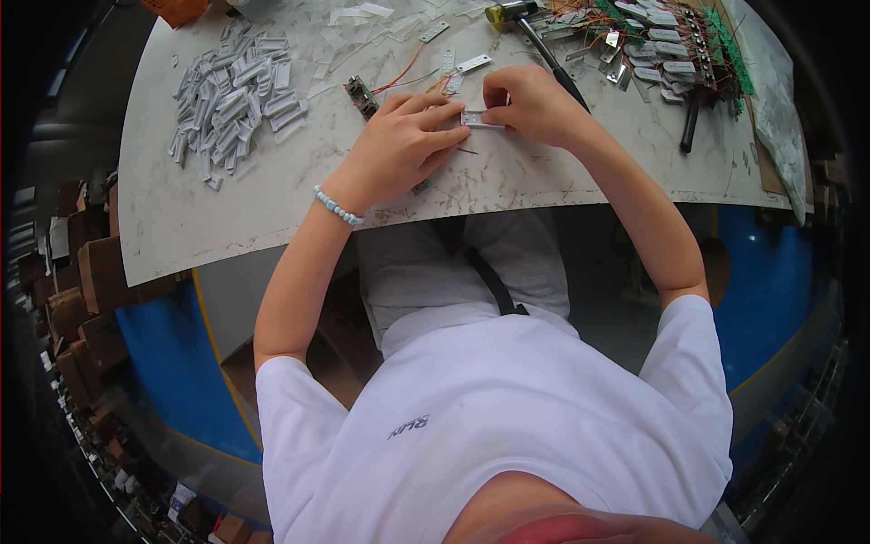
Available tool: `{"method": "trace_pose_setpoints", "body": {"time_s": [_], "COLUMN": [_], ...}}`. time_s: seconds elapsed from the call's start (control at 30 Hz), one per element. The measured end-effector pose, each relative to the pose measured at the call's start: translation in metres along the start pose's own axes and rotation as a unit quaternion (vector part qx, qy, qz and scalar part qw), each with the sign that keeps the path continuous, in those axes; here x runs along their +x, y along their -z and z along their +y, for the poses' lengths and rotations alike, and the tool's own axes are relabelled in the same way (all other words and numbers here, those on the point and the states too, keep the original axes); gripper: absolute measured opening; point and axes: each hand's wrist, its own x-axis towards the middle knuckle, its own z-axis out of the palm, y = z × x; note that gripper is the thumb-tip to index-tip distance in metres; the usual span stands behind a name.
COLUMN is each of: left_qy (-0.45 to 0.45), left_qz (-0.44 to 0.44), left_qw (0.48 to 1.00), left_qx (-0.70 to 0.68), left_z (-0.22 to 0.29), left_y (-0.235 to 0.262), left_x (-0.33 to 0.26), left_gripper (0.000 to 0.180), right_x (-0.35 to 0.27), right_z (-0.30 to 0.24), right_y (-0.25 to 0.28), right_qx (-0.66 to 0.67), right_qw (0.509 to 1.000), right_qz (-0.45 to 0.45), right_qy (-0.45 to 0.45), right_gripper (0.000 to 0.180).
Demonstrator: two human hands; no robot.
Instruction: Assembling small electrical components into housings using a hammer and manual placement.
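Between my hands, near the table's front edge, lies a small white plastic casing (475,119), oblong and tray-like. My left hand (405,148) grips its left end with fingers and thumb. At the right end, the bent fingers and thumb of my right hand (535,102) pinch the casing; anything smaller under the fingertips is hidden. Just beyond my left hand is a small circuit board (361,96) with red and yellow wires. Those wires run toward light metal strips with holes (473,63) beyond the casing.
A heap of white casings (237,102) covers the table's left side. A hammer (544,45) with a yellowish head lies beyond my right hand. Wired white assemblies (666,50) and green boards (728,59) crowd the far right, beside a plastic sheet (770,100). Clear plastic pieces (349,36) lie at the back.
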Motion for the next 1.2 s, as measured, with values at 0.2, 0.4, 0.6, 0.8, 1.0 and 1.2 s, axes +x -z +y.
{"method": "trace_pose_setpoints", "body": {"time_s": [0.2,0.4,0.6,0.8,1.0,1.2], "left_qy": [0.025,0.048,0.046,0.055,0.049,0.033], "left_qz": [-0.036,-0.047,-0.032,-0.016,-0.022,-0.029], "left_qw": [0.998,0.998,0.998,0.998,0.998,0.999], "left_qx": [0.036,0.015,0.018,0.005,0.010,0.023], "left_z": [0.011,0.017,0.016,0.014,0.012,0.011], "left_y": [0.010,0.012,0.007,0.006,0.007,0.003], "left_x": [-0.007,-0.001,-0.001,-0.005,-0.009,-0.008], "left_gripper": [0.024,0.021,0.022,0.021,0.022,0.025], "right_x": [0.026,0.154,0.210,0.175,0.074,-0.007], "right_z": [-0.010,0.014,0.016,0.007,0.002,0.016], "right_y": [0.017,0.011,-0.005,0.015,0.033,0.000], "right_qx": [-0.062,-0.069,-0.101,0.155,0.261,0.187], "right_qw": [0.994,0.977,0.976,0.980,0.962,0.978], "right_qz": [-0.081,0.171,0.185,0.117,0.011,0.048], "right_qy": [0.034,0.111,0.056,0.048,0.080,0.074], "right_gripper": [0.015,0.020,0.020,0.017,0.022,0.016]}}
